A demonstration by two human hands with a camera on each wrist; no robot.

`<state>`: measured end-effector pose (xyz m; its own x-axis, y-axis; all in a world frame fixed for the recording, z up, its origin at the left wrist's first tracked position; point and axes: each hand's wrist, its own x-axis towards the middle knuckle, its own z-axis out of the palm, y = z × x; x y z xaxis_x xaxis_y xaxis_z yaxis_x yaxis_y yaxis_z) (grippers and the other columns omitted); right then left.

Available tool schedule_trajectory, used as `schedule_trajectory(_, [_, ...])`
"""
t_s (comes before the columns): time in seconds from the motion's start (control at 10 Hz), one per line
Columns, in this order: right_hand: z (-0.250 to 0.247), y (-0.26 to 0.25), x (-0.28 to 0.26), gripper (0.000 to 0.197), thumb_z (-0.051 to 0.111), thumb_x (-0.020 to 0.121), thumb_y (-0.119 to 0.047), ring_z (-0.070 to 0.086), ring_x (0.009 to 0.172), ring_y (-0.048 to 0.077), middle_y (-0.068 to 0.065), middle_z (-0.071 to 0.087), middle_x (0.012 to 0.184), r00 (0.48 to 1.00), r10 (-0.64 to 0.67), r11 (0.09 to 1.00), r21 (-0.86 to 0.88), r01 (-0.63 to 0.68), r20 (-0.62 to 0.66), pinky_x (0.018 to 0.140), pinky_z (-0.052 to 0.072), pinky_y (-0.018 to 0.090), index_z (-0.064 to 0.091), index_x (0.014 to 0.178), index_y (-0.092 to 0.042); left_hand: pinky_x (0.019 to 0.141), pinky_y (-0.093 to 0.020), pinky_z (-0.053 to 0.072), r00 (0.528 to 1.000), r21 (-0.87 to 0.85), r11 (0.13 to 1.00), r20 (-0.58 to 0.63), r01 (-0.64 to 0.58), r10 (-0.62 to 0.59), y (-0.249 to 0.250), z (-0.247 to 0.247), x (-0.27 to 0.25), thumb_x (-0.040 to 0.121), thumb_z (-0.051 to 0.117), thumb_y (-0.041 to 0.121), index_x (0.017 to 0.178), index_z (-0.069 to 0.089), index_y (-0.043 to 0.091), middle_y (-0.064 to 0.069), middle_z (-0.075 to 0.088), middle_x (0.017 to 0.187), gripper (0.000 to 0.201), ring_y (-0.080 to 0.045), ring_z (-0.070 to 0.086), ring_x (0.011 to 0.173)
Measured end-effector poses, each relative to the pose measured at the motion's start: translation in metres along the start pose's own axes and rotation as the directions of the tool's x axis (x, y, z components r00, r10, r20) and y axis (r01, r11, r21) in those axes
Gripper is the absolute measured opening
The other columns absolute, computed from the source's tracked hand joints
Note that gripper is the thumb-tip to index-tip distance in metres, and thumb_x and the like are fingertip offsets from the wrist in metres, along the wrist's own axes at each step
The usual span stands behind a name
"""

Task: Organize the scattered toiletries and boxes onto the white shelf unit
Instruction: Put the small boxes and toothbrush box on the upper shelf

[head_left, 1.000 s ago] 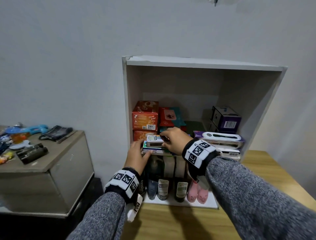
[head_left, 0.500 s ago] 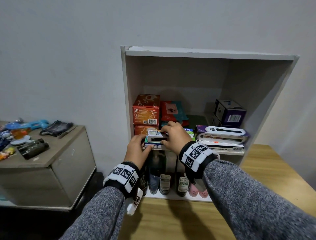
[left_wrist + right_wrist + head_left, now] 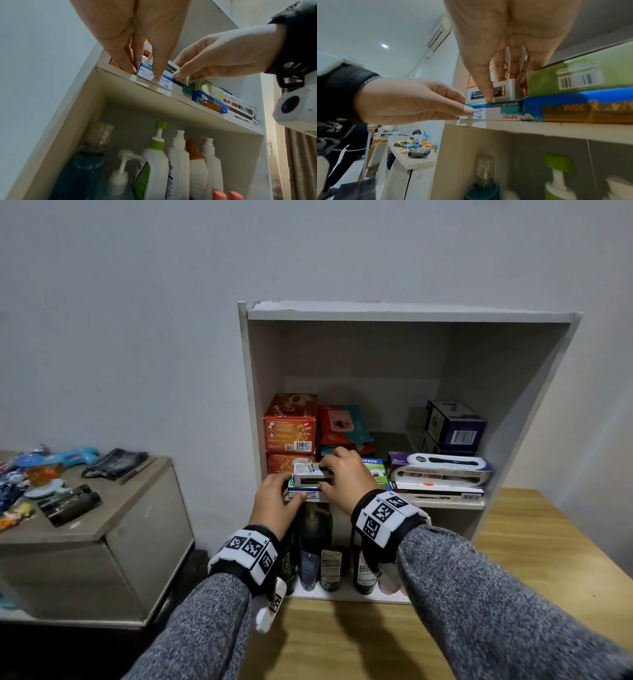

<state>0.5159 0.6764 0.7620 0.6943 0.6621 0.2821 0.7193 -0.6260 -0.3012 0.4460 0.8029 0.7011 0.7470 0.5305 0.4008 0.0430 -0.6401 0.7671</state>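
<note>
The white shelf unit (image 3: 404, 313) stands on a wooden table. At the front left of its middle board (image 3: 154, 102) lies a flat white, blue and green stapler box (image 3: 305, 494) (image 3: 498, 111). A small white box (image 3: 310, 474) (image 3: 503, 90) sits on top of it. My right hand (image 3: 337, 474) (image 3: 503, 86) pinches this small box, thumb on its front and fingers behind it. My left hand (image 3: 291, 491) (image 3: 142, 70) touches the stapler box's left front end with straight fingers (image 3: 465, 109).
Orange boxes (image 3: 291, 426), a green box (image 3: 375, 470), a purple box (image 3: 452, 426) and long flat boxes (image 3: 440, 474) fill the same board. Pump bottles (image 3: 178, 162) crowd the compartment below. A grey cabinet (image 3: 137, 508) with toys and binoculars (image 3: 70, 503) stands to the left.
Both hands stay on the two stacked boxes at the shelf's front left. The stack sits about where it was; only the head view has shifted a little.
</note>
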Motion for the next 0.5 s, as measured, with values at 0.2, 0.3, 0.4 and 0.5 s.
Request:
schedule_trajectory(0.2, [0.0, 0.001, -0.004, 0.037, 0.055, 0.087, -0.018, 0.04, 0.12, 0.022, 0.005, 0.048, 0.124, 1.0, 0.009, 0.999, 0.034, -0.01, 0.005, 0.1, 0.037, 0.032, 0.053, 0.124, -0.013, 0.099, -0.03, 0.044, 0.998, 0.062, 0.998, 0.056, 0.012, -0.015, 0.003, -0.004, 0.001, 0.084, 0.064, 0.021, 0.126, 0.05, 0.008, -0.01, 0.053, 0.123, 0.046, -0.021, 0.052, 0.114])
schedule_trajectory(0.3, [-0.007, 0.0, -0.008, 0.035, 0.055, 0.087, -0.016, 0.042, 0.119, 0.023, 0.006, 0.05, 0.123, 1.0, 0.02, 0.998, 0.063, -0.021, 0.024, 0.1, 0.038, 0.032, 0.055, 0.121, -0.012, 0.097, -0.027, 0.041, 0.997, 0.085, 0.996, 0.069, 0.017, -0.023, 0.01, -0.009, -0.001, 0.084, 0.064, 0.022, 0.126, 0.05, 0.007, -0.01, 0.053, 0.123, 0.046, -0.022, 0.052, 0.114])
schedule_trajectory(0.4, [-0.011, 0.002, -0.014, 0.033, 0.057, 0.086, -0.016, 0.045, 0.119, 0.024, 0.007, 0.052, 0.121, 0.999, 0.033, 0.994, 0.106, -0.034, 0.012, 0.1, 0.042, 0.035, 0.058, 0.119, -0.012, 0.09, -0.021, 0.041, 0.997, 0.053, 0.998, 0.068, 0.016, -0.02, 0.017, -0.016, -0.006, 0.085, 0.063, 0.021, 0.126, 0.049, 0.007, -0.01, 0.052, 0.123, 0.046, -0.019, 0.053, 0.112])
schedule_trajectory(0.5, [-0.02, 0.009, -0.023, 0.032, 0.058, 0.086, -0.017, 0.045, 0.12, 0.024, 0.008, 0.052, 0.122, 0.998, 0.06, 0.99, 0.127, -0.056, -0.026, 0.1, 0.041, 0.035, 0.058, 0.118, -0.012, 0.091, -0.023, 0.042, 1.0, 0.056, 0.998, 0.023, 0.01, -0.012, 0.028, -0.025, -0.011, 0.086, 0.062, 0.022, 0.126, 0.05, 0.007, -0.008, 0.052, 0.124, 0.044, -0.017, 0.052, 0.111])
